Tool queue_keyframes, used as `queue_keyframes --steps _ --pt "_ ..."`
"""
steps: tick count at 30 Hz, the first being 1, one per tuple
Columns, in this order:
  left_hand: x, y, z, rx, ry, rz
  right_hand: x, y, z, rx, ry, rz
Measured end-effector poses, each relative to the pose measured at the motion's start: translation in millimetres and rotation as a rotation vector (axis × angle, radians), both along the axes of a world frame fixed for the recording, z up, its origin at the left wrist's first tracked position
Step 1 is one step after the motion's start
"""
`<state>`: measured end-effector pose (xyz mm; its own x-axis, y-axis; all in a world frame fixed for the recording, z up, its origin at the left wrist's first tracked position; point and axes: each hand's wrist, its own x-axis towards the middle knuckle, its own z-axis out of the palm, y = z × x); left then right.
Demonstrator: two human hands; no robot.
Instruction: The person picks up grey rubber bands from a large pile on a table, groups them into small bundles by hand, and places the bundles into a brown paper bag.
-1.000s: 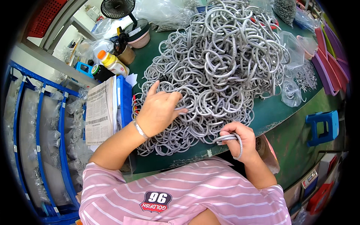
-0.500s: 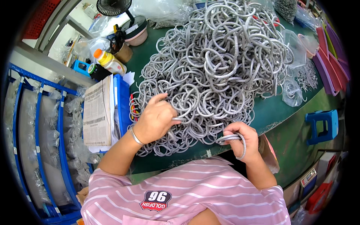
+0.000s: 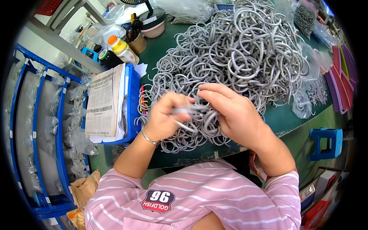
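Note:
A large heap of grey ribbed rings [image 3: 264,57], many of them open C-shapes, covers the green table in front of me. My left hand [image 3: 165,117], with a silver bangle at its wrist, is over the near left of the heap. Its fingers close on grey rings [image 3: 184,110] that are smeared by motion. Close by on the right, my right hand [image 3: 234,109] reaches over the heap with its fingers stretched out and the thumb apart. The back of that hand faces up, so its palm is hidden. More rings lie just beneath both hands.
Left of the heap stands a blue bin [image 3: 132,103] with newspaper [image 3: 105,101] on it. Behind are a yellow bottle [image 3: 123,50] and a pink bowl [image 3: 153,28]. Clear plastic bags [image 3: 303,103] lie at right. A blue stool [image 3: 326,143] is on the floor; blue racks [image 3: 59,134] stand left.
My right hand has moved up and left from the table's edge to the heap, beside my left hand. The rings it held no longer show in it. My view has shifted slightly.

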<state>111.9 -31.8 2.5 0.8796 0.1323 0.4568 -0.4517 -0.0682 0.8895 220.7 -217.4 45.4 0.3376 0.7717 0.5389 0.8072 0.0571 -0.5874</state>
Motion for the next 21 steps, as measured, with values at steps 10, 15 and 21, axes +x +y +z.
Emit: queue_keyframes --steps 10,15,21 --pt "-24.8 8.6 -2.0 -0.673 0.075 0.389 -4.4 42.9 -7.7 -0.524 -0.367 -0.349" --pt "-37.4 3.9 3.1 -0.371 0.262 0.469 -4.9 44.1 -17.8 -0.514 -0.501 -0.406" --pt "-47.2 12.0 -4.3 0.362 0.149 0.404 -10.8 53.9 -16.2 -0.586 -0.51 -0.483"
